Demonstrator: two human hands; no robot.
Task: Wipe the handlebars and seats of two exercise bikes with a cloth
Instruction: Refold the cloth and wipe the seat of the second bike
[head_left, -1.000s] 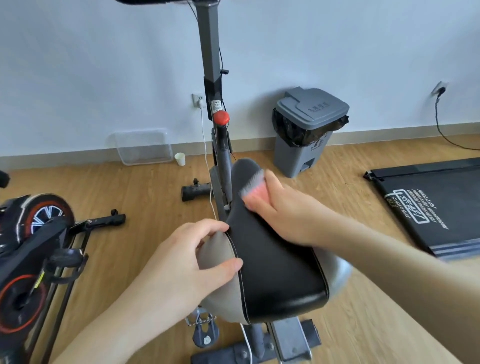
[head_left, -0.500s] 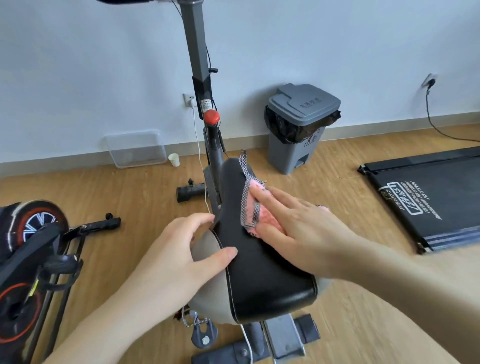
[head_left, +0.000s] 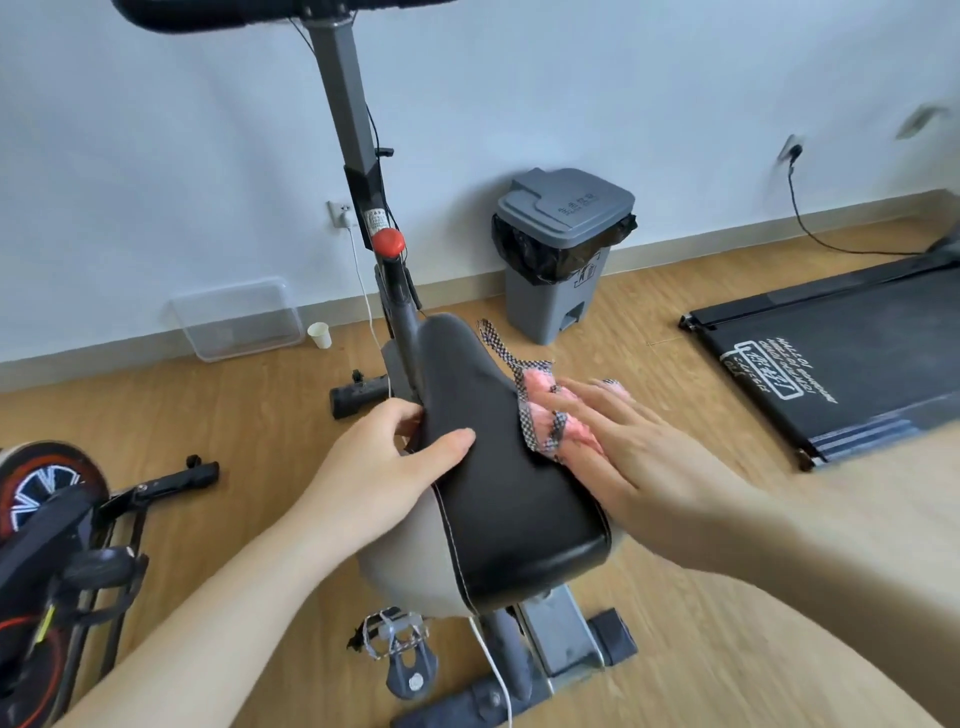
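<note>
Both hands worked the seat (head_left: 511, 467): the left hand (head_left: 387, 467) gripped its left edge to steady it, while the right hand (head_left: 644, 467), fingers flat, pressed the cloth (head_left: 545, 410) against its right side.

Bright, even daylight fills the room, with only soft, faint shadows on the wooden floor (head_left: 675, 649). The wide-angle lens bends the baseboard (head_left: 727, 244) and stretches the near forearms. Motion blur smears the right hand (head_left: 639, 457), the wall socket (head_left: 792, 150) far right and the treadmill (head_left: 831, 358) edge.
</note>
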